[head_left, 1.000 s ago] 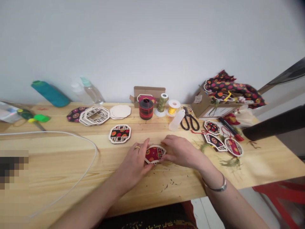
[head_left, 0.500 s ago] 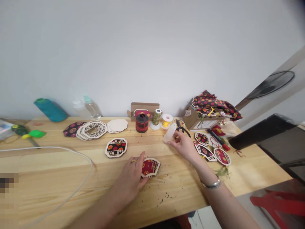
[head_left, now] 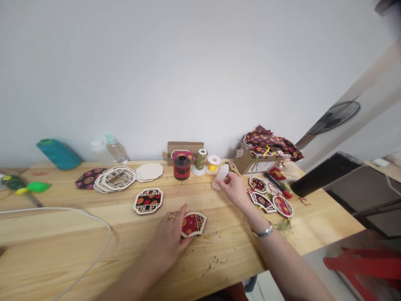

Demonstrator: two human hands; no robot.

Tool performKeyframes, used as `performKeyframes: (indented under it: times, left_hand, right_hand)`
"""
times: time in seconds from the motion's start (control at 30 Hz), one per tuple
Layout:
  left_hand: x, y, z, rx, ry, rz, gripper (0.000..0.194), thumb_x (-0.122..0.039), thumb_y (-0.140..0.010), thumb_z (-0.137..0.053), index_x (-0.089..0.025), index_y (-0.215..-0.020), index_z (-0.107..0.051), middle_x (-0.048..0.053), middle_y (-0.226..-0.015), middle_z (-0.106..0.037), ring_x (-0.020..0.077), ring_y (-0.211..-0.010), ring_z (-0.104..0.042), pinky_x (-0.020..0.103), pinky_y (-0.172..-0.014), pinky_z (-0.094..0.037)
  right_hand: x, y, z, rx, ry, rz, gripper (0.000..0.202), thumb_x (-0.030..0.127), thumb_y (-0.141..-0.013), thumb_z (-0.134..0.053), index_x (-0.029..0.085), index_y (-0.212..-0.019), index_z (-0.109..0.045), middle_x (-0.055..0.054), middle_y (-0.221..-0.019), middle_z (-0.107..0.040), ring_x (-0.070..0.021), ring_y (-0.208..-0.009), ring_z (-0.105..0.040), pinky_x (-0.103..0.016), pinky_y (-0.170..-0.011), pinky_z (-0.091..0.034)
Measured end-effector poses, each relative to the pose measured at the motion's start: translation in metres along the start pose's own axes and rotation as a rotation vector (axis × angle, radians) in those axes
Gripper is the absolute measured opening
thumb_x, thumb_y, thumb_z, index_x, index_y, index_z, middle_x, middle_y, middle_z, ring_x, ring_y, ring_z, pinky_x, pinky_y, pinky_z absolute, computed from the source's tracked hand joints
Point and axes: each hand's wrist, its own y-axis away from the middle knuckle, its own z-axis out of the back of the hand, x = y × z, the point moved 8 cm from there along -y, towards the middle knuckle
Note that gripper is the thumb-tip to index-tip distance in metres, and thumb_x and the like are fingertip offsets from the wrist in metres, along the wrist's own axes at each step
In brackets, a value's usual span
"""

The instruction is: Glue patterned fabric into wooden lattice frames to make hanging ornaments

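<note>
My left hand (head_left: 169,235) grips the left end of a fan-shaped wooden ornament (head_left: 193,225), its red patterned cloth and lattice facing up on the table. In my right hand (head_left: 233,188) is a small white translucent squeeze bottle (head_left: 223,172), pinched between thumb and fingers near the yellow thread spool (head_left: 213,164). The bottle stands a little tilted; my fingers cover part of it. An octagonal framed ornament (head_left: 148,201) lies to the left of the fan-shaped one.
At the back stand a black-and-red cord spool (head_left: 181,168), a green thread spool (head_left: 201,159) and a cardboard box of cloth (head_left: 261,164). Lattice frames (head_left: 119,178) are stacked left, near a white cable (head_left: 97,218). Several ornaments (head_left: 282,206) lie right. Dark scraps dot the front.
The whole view has shifted, so the scene sits further left. Both hands keep their holds, and the ornament and bottle stay at about the same places on the table.
</note>
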Motion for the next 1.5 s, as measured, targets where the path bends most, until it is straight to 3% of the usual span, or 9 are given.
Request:
performKeyframes:
  times: [0.13, 0.23, 0.43, 0.63, 0.9, 1.07, 1.23, 1.37, 1.5]
  left_hand:
    - [0.002, -0.001, 0.002, 0.007, 0.017, 0.011, 0.067, -0.031, -0.081, -0.059, -0.013, -0.14, -0.034, 0.016, -0.132, -0.057, 0.0317, -0.12, -0.052, 0.051, -0.102, -0.04]
    - [0.002, -0.001, 0.004, 0.004, 0.028, 0.026, 0.068, -0.03, -0.078, -0.061, -0.015, -0.14, -0.036, 0.015, -0.131, -0.058, 0.0313, -0.12, -0.053, 0.051, -0.101, -0.041]
    - [0.0, -0.001, 0.006, 0.009, 0.059, 0.016, 0.069, -0.03, -0.078, -0.062, -0.017, -0.14, -0.034, 0.015, -0.133, -0.056, 0.0302, -0.121, -0.052, 0.049, -0.101, -0.041]
    - [-0.003, -0.001, 0.006, 0.044, 0.043, 0.009, 0.069, -0.029, -0.079, -0.062, -0.015, -0.141, -0.034, 0.017, -0.135, -0.054, 0.0316, -0.123, -0.05, 0.051, -0.104, -0.038]
    - [0.003, 0.003, -0.001, 0.035, 0.014, 0.009, 0.071, -0.029, -0.079, -0.061, -0.017, -0.143, -0.032, 0.015, -0.137, -0.053, 0.0319, -0.126, -0.048, 0.051, -0.105, -0.037]
    - [0.006, 0.005, -0.003, -0.011, 0.008, -0.011, 0.07, -0.029, -0.079, -0.06, -0.019, -0.143, -0.032, 0.014, -0.135, -0.055, 0.0309, -0.123, -0.05, 0.05, -0.102, -0.04]
    - [0.005, 0.005, -0.006, 0.027, -0.008, -0.023, 0.071, -0.029, -0.08, -0.059, -0.017, -0.144, -0.029, 0.015, -0.138, -0.052, 0.0325, -0.125, -0.048, 0.052, -0.104, -0.038]
    - [0.003, 0.004, -0.003, 0.014, -0.013, -0.01, 0.071, -0.029, -0.08, -0.06, -0.017, -0.143, -0.03, 0.014, -0.138, -0.053, 0.0326, -0.125, -0.048, 0.051, -0.104, -0.038]
    - [-0.001, 0.003, 0.0, 0.052, -0.013, 0.01, 0.069, -0.03, -0.08, -0.06, -0.016, -0.142, -0.033, 0.015, -0.138, -0.052, 0.0322, -0.126, -0.048, 0.05, -0.105, -0.037]
  right_hand:
    - [-0.003, -0.024, 0.027, -0.114, 0.044, -0.021, 0.018, 0.032, -0.075, -0.059, 0.015, -0.08, -0.063, -0.007, -0.079, -0.065, -0.0188, -0.069, -0.057, -0.029, -0.065, -0.042]
    - [-0.007, -0.047, 0.034, -0.168, 0.057, -0.043, 0.022, 0.033, -0.075, -0.059, 0.014, -0.084, -0.064, -0.009, -0.083, -0.066, -0.02, -0.073, -0.057, -0.031, -0.07, -0.043]
    - [-0.018, -0.086, 0.016, -0.171, 0.039, -0.078, 0.024, 0.032, -0.076, -0.059, 0.012, -0.087, -0.067, -0.011, -0.086, -0.07, -0.0207, -0.074, -0.06, -0.031, -0.072, -0.044]
    - [-0.029, -0.105, -0.001, -0.111, 0.005, -0.1, 0.027, 0.032, -0.075, -0.061, 0.01, -0.088, -0.069, -0.013, -0.087, -0.073, -0.0201, -0.072, -0.063, -0.028, -0.067, -0.045]
    - [-0.038, -0.111, -0.02, -0.043, 0.04, -0.105, 0.022, 0.027, -0.077, -0.06, 0.009, -0.084, -0.07, -0.012, -0.08, -0.074, -0.0196, -0.07, -0.064, -0.026, -0.062, -0.045]
    - [-0.039, -0.111, -0.02, 0.001, 0.103, -0.082, 0.021, 0.026, -0.077, -0.063, 0.008, -0.085, -0.071, -0.014, -0.085, -0.074, -0.0219, -0.075, -0.065, -0.027, -0.065, -0.046]
    - [-0.036, -0.11, -0.02, 0.074, 0.159, -0.06, 0.025, 0.022, -0.075, -0.064, 0.009, -0.095, -0.071, -0.013, -0.093, -0.074, -0.0217, -0.082, -0.067, -0.026, -0.071, -0.047]
    - [-0.036, -0.097, -0.016, 0.1, 0.229, -0.063, 0.032, 0.018, -0.076, -0.061, 0.009, -0.107, -0.069, -0.014, -0.1, -0.073, -0.0212, -0.086, -0.067, -0.027, -0.075, -0.047]
    - [-0.03, -0.074, -0.016, 0.16, 0.296, -0.02, 0.022, 0.017, -0.081, -0.054, 0.014, -0.09, -0.074, -0.012, -0.093, -0.072, -0.0207, -0.088, -0.065, -0.027, -0.077, -0.045]
